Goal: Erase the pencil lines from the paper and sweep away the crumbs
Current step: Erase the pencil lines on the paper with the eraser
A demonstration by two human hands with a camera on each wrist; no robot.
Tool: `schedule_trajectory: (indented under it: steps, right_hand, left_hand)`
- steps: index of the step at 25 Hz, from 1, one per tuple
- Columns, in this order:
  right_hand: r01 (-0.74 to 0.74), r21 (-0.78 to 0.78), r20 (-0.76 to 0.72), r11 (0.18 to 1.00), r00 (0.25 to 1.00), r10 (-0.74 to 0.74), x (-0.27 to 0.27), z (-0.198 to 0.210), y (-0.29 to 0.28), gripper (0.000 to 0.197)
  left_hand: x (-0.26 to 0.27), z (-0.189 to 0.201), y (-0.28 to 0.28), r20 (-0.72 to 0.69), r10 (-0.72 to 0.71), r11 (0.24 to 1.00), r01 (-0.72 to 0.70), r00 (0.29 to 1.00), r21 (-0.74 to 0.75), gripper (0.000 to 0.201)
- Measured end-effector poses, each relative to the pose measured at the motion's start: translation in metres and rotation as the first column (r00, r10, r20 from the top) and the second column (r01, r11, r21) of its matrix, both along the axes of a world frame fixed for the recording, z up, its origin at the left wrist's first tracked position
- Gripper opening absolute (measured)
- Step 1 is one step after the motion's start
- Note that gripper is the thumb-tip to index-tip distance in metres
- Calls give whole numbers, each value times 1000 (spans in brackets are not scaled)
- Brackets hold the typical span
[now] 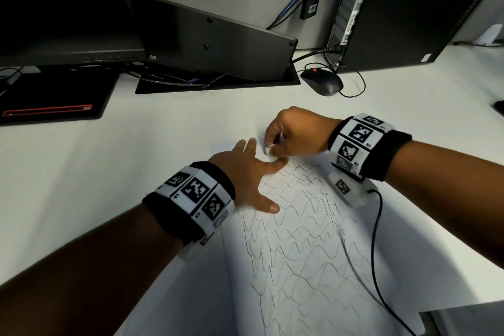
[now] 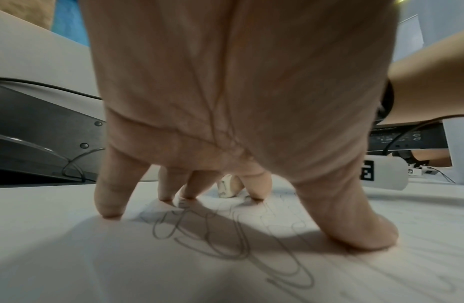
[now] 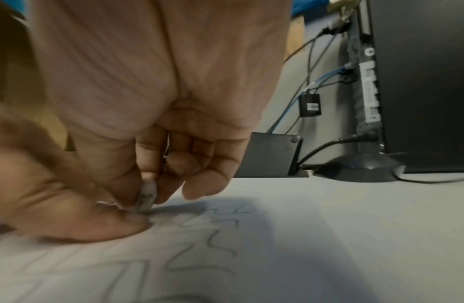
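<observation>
paper (image 1: 313, 267): i see it flat on the white desk (image 1: 136, 172), covered in wavy pencil lines (image 1: 294, 215).
eraser (image 1: 267, 149): small, white, tip down on the paper's far corner.
right hand (image 1: 296, 132): my fingers curl tight, pinching the eraser.
left hand (image 1: 245, 172): fingers spread straight, pressing the paper, holding nothing.
beyond: mouse (image 1: 323, 81), computer tower (image 1: 403, 8), monitor (image 1: 62, 5).

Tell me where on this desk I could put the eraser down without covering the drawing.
Bare desk lies left of the paper, between the left hand and the monitor base. More lies right of the paper, below the mouse. It is crowded at the paper's far end, where the right hand works the eraser.
</observation>
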State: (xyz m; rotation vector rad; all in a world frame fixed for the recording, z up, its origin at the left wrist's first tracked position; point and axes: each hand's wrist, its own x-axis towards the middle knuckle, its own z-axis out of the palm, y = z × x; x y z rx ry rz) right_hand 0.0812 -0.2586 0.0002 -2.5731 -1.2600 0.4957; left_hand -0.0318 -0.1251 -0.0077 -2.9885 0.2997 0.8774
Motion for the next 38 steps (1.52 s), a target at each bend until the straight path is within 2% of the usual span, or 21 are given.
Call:
schedule_trajectory:
  steps: [2,4,6,9,11,14,18,22,27,32,38]
  right_hand:
    - [72,32,78,997,994,-74,6,-1,-2,9]
    - [40,28,80,999,996,-42,4,-3,0,8]
    - [-38,-10,11,999,999,39,-3,-1,1,8]
    - [41,10,63,999,997,-42,4,1,-2,9]
    - [42,20,104,999,994,-44,2,-1,1,9]
    - [-78,6,42,997,996,77,-10,0,7,9]
    - [51,33,99,998,994,-54,4,0,2,8]
    - [-32,30,-9,999,999,32,-7,-2,0,6]
    - [237,199,-147,951,967,-210,4,-9,-7,6]
    - [184,167,-38,969,983,-180,-2,-8,-2,7]
    - [133,122,59,984,988,-141,-7,-4,5,9]
  left_hand:
    - [1,1,-1,7,0,1000,0,1000,4,95]
    - [0,0,0,12,2,1000,-2,1000,-1,95]
    - [0,1,0,8,-4,1000,4,1000,1,94]
    - [1,1,-1,5,-10,1000,10,1000,18,95]
    - [1,1,0,10,-10,1000,10,1000,19,95]
    - [1,-1,0,12,-13,1000,13,1000,5,94]
    - [0,0,0,12,-5,1000,5,1000,8,94]
    - [0,-1,2,11,-14,1000,14,1000,9,93]
    - [-5,0,15,-17,8,1000,-8,1000,-11,97]
    - [-6,2,11,49,5,997,-1,999,-82,95]
    - [-3,-4,4,46,12,999,-9,999,-54,98]
